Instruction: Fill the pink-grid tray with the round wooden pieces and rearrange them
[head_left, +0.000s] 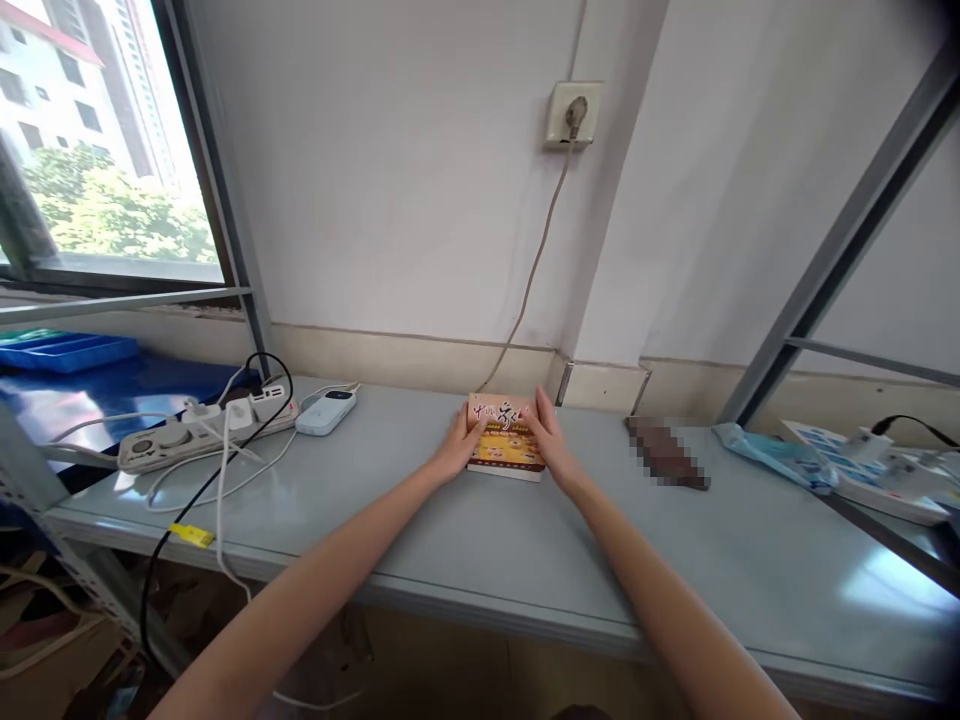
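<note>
A small orange and yellow Chinese chess box (pixel 507 447), with lettering on its top, lies on the grey table (pixel 420 530). My left hand (pixel 454 448) grips its left side, the thumb resting on the top edge. On the opposite side my right hand (pixel 555 445) presses against the box, its thumb also over the top. Both hands are closed around the box, and most of the fingers on the far sides are hidden.
Left on the table are a power strip (pixel 202 430) with cables and a white device (pixel 326 411). A blurred brown object (pixel 667 453) lies to the right, near a blue plastic packet (pixel 776 457) and another power strip (pixel 892 485). A cord (pixel 532 265) hangs from the wall socket (pixel 573 115).
</note>
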